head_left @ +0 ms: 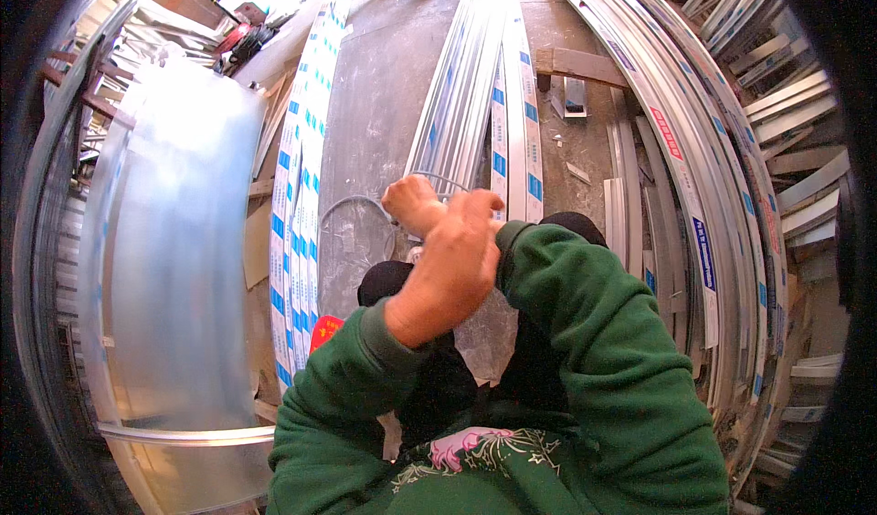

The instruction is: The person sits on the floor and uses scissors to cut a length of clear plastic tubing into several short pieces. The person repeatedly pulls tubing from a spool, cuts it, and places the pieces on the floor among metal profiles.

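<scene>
My left hand [450, 264] is raised in front of my chest, its back toward me and its fingers curled; what it holds is hidden. Just beyond it, my right hand [411, 203] is closed in a fist, partly covered by the left hand. A thin grey wire [437, 178] arcs out from the right fist, and another loop of it [340, 206] curves down to the left over the floor. Both arms wear green sleeves [585, 323]. My dark trousers [438, 378] show below the hands.
Long aluminium profiles with blue-and-white film [297, 177] lie on the concrete floor [384, 86], with more in the middle [507, 104]. A large shiny metal sheet [174, 241] is at the left and stacked profiles [722, 195] at the right. A red packet [324, 330] lies by my knee.
</scene>
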### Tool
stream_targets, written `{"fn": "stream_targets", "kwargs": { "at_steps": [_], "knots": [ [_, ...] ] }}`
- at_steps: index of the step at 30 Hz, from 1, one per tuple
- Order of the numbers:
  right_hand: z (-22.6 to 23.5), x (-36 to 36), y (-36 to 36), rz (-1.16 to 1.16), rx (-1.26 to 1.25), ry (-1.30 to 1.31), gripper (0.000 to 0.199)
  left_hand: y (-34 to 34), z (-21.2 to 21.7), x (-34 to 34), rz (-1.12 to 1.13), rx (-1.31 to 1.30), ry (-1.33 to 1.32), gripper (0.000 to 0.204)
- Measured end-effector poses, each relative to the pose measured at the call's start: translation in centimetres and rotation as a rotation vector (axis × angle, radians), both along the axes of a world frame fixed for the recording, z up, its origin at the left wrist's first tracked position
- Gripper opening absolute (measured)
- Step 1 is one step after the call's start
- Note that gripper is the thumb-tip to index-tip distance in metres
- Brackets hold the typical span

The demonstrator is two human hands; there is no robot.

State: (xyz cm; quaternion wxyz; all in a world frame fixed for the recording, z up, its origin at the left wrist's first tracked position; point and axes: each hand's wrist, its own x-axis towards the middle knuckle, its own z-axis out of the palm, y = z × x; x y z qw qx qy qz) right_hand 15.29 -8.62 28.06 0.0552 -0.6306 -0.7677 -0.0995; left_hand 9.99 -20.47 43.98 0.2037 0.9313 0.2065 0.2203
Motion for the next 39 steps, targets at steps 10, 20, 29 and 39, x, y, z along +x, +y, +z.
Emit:
{"fn": "stream_targets", "kwargs": {
  "at_steps": [10, 20, 29, 39],
  "knots": [
    [1.9, -0.3, 0.5, -0.043, -0.249, -0.028, 0.016, 0.2, 0.0, -2.1, -0.056, -0.312, -0.058, 0.031],
    [-3.3, -1.8, 2.4, -0.093, 0.179, -1.032, 0.011, 2.6, -1.2, -2.9, 0.140, -0.218, -0.119, 0.031],
    [3.6, -0.5, -1.2, -0.069, -0.084, -0.058, 0.010, 1.4, 0.3, -1.2, 0.114, -0.052, -0.116, 0.029],
    [1.7, -0.4, 1.1, 0.000, -0.103, 0.000, 0.008, 0.0, -0.1, -1.7, 0.077, -0.144, -0.174, 0.026]
  ]
}}
